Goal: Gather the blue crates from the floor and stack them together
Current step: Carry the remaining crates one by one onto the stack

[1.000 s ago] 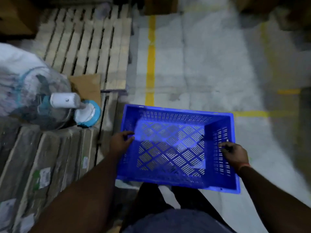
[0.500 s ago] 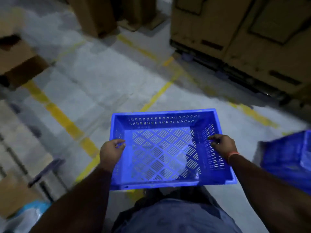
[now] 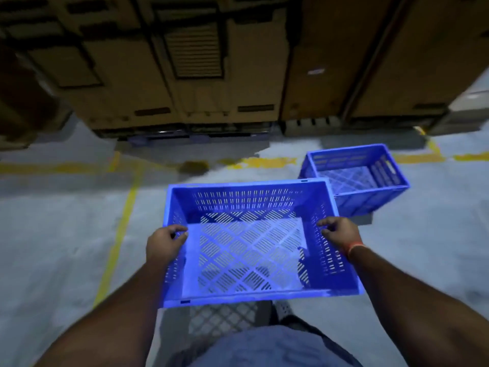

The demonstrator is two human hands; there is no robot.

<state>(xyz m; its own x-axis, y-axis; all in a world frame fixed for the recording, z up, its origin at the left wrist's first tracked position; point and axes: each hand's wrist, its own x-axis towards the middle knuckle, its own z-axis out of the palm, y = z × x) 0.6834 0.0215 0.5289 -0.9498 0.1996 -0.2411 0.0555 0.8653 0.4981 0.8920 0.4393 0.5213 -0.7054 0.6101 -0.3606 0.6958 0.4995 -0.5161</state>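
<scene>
tall cardboard cartons [image 3: 238, 62] line the far side of the grey floor [image 3: 53, 234]. both hands, left [image 3: 164, 245] and right [image 3: 338, 234], curl over the side rims of a carried blue crate [image 3: 248, 250]; a second blue crate [image 3: 357, 178] sits on the floor just beyond, to the right.

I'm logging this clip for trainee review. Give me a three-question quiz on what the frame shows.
1. True or false: both hands grip the carried crate by its short sides.
2. Where is the second blue crate? A) on the floor, ahead and right of the carried one B) nested inside it C) on top of the cardboard boxes
3. Which wrist wears the orange band?

Key: 1 true, the left hand and right hand curl their fingers over opposite rims. 2 A. 3 right.
</scene>
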